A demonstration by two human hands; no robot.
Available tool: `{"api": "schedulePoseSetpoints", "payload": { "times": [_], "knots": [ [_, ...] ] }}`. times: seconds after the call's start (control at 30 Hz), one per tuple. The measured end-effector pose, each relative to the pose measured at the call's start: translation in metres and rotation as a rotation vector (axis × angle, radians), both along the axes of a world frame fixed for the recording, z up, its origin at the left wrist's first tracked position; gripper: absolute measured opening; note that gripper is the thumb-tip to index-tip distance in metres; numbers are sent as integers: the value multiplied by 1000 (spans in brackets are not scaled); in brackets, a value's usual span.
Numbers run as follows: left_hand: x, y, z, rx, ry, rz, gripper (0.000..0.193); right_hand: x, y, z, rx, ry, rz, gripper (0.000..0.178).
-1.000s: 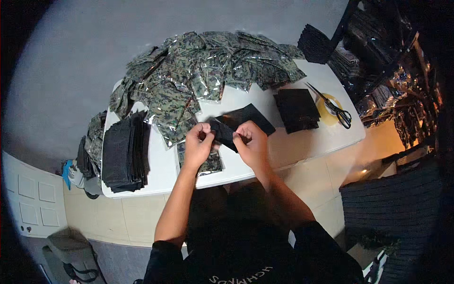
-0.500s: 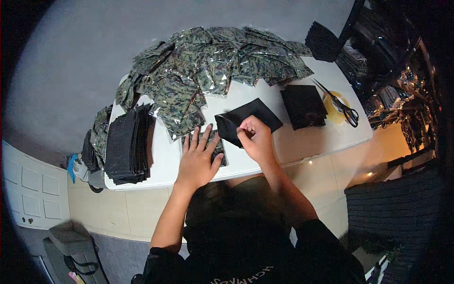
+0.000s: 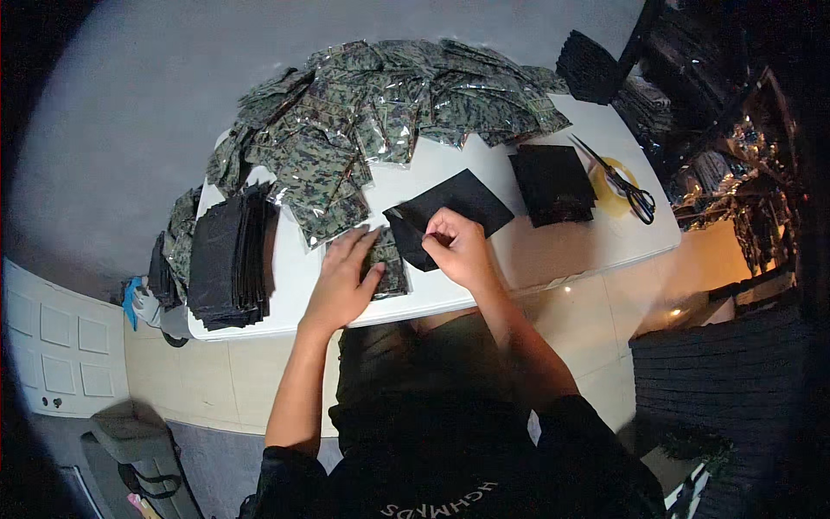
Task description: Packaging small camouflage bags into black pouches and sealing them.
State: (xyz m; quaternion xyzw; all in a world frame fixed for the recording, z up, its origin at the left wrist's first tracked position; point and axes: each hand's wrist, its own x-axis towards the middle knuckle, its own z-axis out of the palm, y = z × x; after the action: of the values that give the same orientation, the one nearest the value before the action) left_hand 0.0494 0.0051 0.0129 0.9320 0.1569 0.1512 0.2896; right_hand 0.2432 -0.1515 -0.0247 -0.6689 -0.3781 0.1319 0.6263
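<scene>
My left hand [image 3: 342, 281] lies flat, fingers stretched, over the left part of a small camouflage-patterned packet [image 3: 389, 270] near the table's front edge. Just right of it, a flat black fabric piece [image 3: 467, 201] rests at a slant on the white table [image 3: 294, 313]. Over that piece's near side, my right hand [image 3: 456, 248] has thumb and forefinger pinched together. What sits between those fingertips is too small to make out. A thin pale line runs along the black piece's left corner, close to the pinch.
Clear-wrapped camouflage packets [image 3: 372, 95] are heaped along the table's back. A tall stack of black pieces [image 3: 226, 259] stands at left, a smaller black stack [image 3: 553, 184] at right. Beyond it, black-handled scissors [image 3: 635, 197] lie across a yellowish tape roll [image 3: 608, 204].
My left hand has slid left, its fingers drawing closer together, and more of the small camouflage packet shows. The right hand keeps its pinch, slightly further left. The whole view has shifted a little.
</scene>
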Motion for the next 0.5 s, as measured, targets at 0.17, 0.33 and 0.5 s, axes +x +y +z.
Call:
{"api": "schedulePoseSetpoints", "payload": {
  "times": [0.17,0.33,0.5],
  "knots": [
    [-3,3,2,135,-81,207,51,0,0,-2,0,5,15,12],
    [-10,22,-8,6,-130,322,24,-4,-2,-1,37,42,17,12],
    [-15,16,2,-368,-384,402,14,-7,-1,8,17,-10,-4,13]
  ]
}}
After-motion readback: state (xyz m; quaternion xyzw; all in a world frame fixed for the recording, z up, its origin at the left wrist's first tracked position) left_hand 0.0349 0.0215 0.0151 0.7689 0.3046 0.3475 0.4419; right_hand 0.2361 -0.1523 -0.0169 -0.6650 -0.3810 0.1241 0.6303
